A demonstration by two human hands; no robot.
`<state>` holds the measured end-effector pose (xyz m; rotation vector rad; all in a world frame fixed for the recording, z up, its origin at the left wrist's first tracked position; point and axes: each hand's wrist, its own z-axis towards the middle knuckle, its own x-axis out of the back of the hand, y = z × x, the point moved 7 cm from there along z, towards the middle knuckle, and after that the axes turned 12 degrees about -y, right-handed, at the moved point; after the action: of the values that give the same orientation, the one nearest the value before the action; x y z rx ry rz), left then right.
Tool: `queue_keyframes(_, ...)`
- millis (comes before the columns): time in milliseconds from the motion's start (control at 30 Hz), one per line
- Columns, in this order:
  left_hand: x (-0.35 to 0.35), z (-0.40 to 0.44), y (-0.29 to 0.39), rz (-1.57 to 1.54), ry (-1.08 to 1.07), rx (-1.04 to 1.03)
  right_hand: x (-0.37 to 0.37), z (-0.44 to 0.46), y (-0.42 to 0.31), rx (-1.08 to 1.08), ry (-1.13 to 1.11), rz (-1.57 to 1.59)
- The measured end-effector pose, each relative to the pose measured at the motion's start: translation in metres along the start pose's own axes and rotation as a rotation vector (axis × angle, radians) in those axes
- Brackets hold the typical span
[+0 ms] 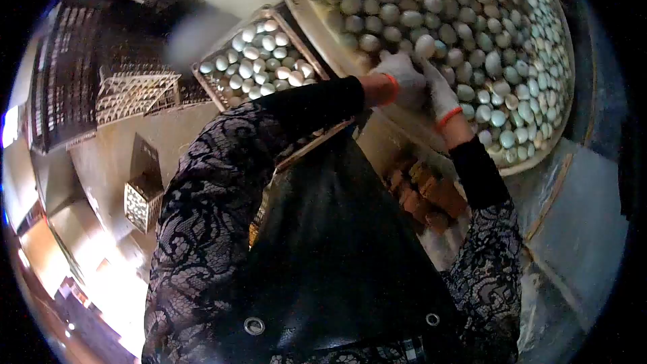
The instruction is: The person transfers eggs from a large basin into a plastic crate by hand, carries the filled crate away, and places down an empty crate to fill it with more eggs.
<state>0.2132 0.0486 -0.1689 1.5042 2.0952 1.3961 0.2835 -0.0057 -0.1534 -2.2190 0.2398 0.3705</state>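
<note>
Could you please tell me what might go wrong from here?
The left hand and right hand are close together beside tightly packed eggs, so a knock might crack some. The left sleeve crosses in front of the crate in this view and could brush its eggs.

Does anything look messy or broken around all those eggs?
The reddish-brown, brick-like blocks near the round tub look messy, jumbled at different angles. The eggs in the tub and the crate don't look spilled, though many are too small to check for cracks.

Blk apron [323, 249], lace-patt. slvs [202, 209], wht/org gloves [402, 79]
</note>
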Motion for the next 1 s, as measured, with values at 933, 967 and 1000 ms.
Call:
queue_keyframes(933,0.129,-0.081,-0.27,-0.071,0.216,-0.216,-0.183,0.162,0.123,-0.159,0.148,-0.224)
queue_keyframes(967,0.134,-0.07,-0.267,0.093,0.142,-0.248,-0.179,0.176,0.129,-0.182,0.13,-0.298)
queue_keyframes(1000,0.132,-0.053,-0.283,0.163,0.213,-0.128,-0.174,0.194,0.135,-0.204,0.11,-0.371)
